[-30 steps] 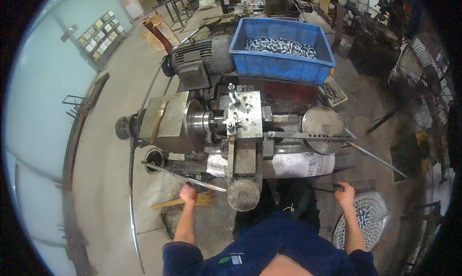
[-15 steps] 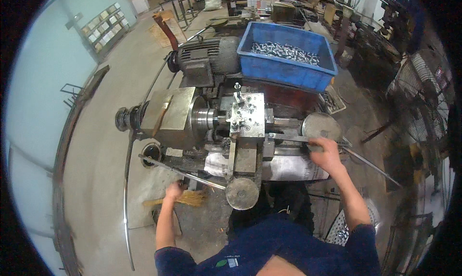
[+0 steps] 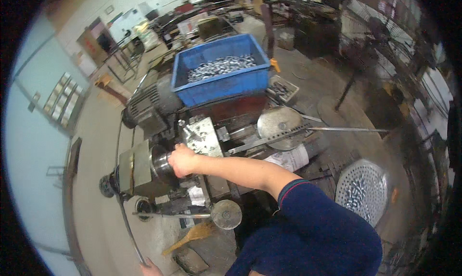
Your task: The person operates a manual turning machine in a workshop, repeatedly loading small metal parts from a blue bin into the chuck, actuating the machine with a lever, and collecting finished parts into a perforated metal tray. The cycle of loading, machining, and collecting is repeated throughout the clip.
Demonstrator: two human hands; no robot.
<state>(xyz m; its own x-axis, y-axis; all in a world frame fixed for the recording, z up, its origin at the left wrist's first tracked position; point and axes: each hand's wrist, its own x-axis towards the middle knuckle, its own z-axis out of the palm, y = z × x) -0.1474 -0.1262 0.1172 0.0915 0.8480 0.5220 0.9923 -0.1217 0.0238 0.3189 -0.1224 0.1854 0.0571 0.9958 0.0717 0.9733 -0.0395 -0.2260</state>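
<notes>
Right hand: right hand point(image 3: 182, 159) reaches across to the lathe chuck point(image 3: 162, 163) — fingers curled together at the chuck face, whether they clamp a part I cannot tell.
Left hand: left hand point(image 3: 150, 267) at the bottom edge, only partly in view, at the lower end of a long thin lever bar point(image 3: 126, 218); grip hidden, cannot tell.
Work spot: chuck sits on the small bench lathe point(image 3: 144, 167), just left of the grey tool block point(image 3: 202, 137).
Parts supply: blue bin point(image 3: 219, 69) behind the lathe, holding a heap of small shiny metal pieces.
Other side: round perforated basket point(image 3: 363, 189) at the right with a few metal pieces in it, well apart from the chuck.
Near things: round metal disc point(image 3: 279, 126) with a long rod point(image 3: 346, 129) to the right; handwheel point(image 3: 227, 214) in front; a brush point(image 3: 190, 235) on the floor.
Progress: judged mid-cycle — 1 piece being seated or pulled at the chuck; bin looks far from emptied, so plenty appears left.
</notes>
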